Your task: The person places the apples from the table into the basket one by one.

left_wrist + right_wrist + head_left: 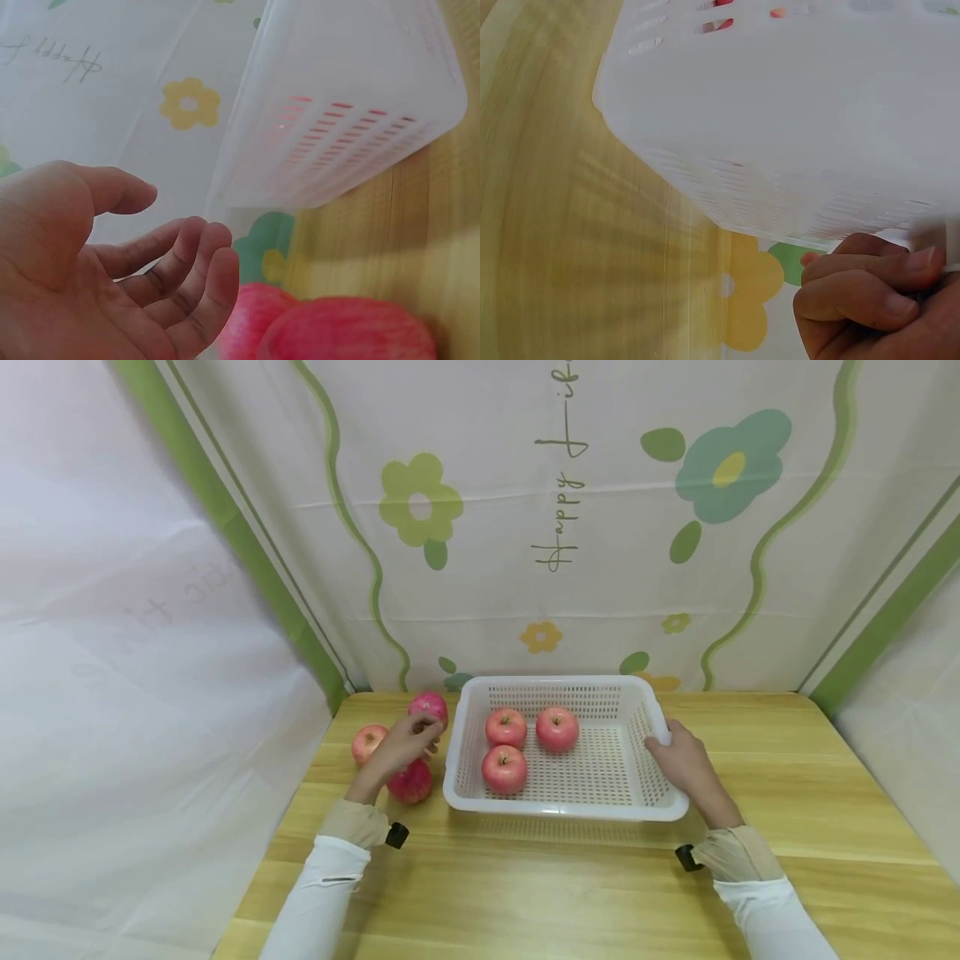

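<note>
The left hand (405,745) is empty, its fingers loosely bent and the thumb standing clear of them, a moderate gap between. The right hand (682,762) grips the basket (566,810) by its rim at 3 o'clock, fingers curled outside the wall.

Taking 12 o'clock as the far side from the person, three apples lie close about the left hand: one (427,705) at 1 o'clock, just past the fingertips, one (366,742) at 9, and one (410,784) at 6, partly under the hand in the head view. Whether the fingers touch any of them I cannot tell.

The white basket is at 3 o'clock from the left hand, apart from it. Three more apples sit inside: one (506,727) at 10 o'clock from the basket's middle, one (557,729) near 11, and one (505,770) between 8 and 9. The basket floor toward 3 o'clock is bare.

Each wrist carries a small black device (397,836), below white sleeves (318,893). Everything is on a wood-grained table (555,893). Beyond, at 12 o'clock, hangs a pale cloth (480,602) with flowers, wavy green lines and "Happy" lettering.
</note>
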### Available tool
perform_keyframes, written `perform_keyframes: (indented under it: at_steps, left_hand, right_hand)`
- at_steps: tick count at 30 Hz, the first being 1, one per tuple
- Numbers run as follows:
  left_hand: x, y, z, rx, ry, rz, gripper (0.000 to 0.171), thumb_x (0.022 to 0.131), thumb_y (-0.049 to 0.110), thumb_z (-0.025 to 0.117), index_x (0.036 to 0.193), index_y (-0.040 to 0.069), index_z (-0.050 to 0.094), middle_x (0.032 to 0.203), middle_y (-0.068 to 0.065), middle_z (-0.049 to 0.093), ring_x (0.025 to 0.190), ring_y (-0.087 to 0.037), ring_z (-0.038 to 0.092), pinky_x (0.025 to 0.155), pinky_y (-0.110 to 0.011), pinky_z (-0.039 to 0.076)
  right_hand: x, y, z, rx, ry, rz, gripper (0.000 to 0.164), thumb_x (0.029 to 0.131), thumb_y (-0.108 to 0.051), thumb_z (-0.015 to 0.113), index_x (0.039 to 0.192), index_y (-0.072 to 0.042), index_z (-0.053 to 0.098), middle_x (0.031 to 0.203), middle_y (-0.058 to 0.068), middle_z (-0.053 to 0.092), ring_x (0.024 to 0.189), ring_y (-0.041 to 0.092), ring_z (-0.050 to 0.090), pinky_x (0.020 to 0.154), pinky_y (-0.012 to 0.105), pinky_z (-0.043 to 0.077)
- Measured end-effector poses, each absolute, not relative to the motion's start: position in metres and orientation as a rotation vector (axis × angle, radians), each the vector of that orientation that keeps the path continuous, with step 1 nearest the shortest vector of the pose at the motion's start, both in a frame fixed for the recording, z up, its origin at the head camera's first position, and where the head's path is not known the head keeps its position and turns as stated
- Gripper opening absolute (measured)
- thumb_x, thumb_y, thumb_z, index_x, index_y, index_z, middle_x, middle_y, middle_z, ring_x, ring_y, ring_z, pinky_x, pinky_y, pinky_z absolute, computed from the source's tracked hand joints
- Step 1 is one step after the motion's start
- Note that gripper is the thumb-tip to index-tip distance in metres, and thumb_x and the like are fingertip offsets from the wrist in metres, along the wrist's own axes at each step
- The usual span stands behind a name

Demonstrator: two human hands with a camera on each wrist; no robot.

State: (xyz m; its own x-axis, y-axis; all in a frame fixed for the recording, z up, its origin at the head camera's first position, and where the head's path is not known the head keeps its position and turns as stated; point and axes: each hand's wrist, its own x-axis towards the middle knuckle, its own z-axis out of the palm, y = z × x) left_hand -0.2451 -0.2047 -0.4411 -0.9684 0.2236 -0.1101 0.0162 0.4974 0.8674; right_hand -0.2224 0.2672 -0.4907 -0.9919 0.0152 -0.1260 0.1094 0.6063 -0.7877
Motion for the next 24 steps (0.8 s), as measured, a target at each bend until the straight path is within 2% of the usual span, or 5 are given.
perform_keyframes:
  at_steps: [5,9,13,18,24]
  left_hand:
    - [-0.241,-0.212,-0.437,0.256,2.61,1.362,0.033,0.11,0.027,0.057,0.129,0.001,0.063,0.114,-0.019,0.068,0.106,-0.036,0.068,0.088,-0.041,0.061]
    - [-0.239,-0.217,-0.435,0.293,2.69,1.227,0.028,0.109,0.03,0.06,0.125,0.008,0.066,0.115,-0.014,0.069,0.11,-0.033,0.065,0.089,-0.037,0.056]
    - [-0.237,-0.222,-0.435,0.338,2.716,1.138,0.035,0.107,0.032,0.063,0.131,0.007,0.065,0.123,-0.011,0.069,0.118,-0.028,0.062,0.099,-0.045,0.056]
    - [-0.232,-0.228,-0.434,0.436,2.726,1.061,0.045,0.103,0.026,0.068,0.138,-0.002,0.06,0.134,-0.02,0.066,0.129,-0.037,0.06,0.111,-0.059,0.052]
    - [-0.228,-0.23,-0.434,0.509,2.774,0.872,0.056,0.097,0.023,0.074,0.143,-0.005,0.057,0.139,-0.026,0.06,0.135,-0.044,0.056,0.114,-0.063,0.047]
  right_hand:
    - [-0.222,0.267,-0.491,0.109,2.718,-1.347,0.068,0.11,-0.027,0.046,0.157,0.017,0.026,0.133,0.044,0.057,0.09,0.034,0.077,0.066,0.038,0.066]
    - [-0.222,0.267,-0.492,0.102,2.719,-1.349,0.068,0.11,-0.027,0.046,0.157,0.018,0.026,0.133,0.045,0.057,0.089,0.034,0.077,0.066,0.038,0.066]
    - [-0.222,0.267,-0.492,0.1,2.715,-1.355,0.067,0.11,-0.027,0.045,0.157,0.018,0.026,0.132,0.044,0.057,0.089,0.034,0.077,0.066,0.038,0.066]
    - [-0.221,0.267,-0.491,0.11,2.7,-1.365,0.067,0.11,-0.026,0.046,0.156,0.017,0.027,0.13,0.043,0.059,0.088,0.033,0.077,0.066,0.038,0.066]
    - [-0.22,0.267,-0.489,0.114,2.702,-1.37,0.067,0.11,-0.027,0.045,0.155,0.019,0.028,0.127,0.043,0.06,0.086,0.031,0.077,0.066,0.038,0.066]
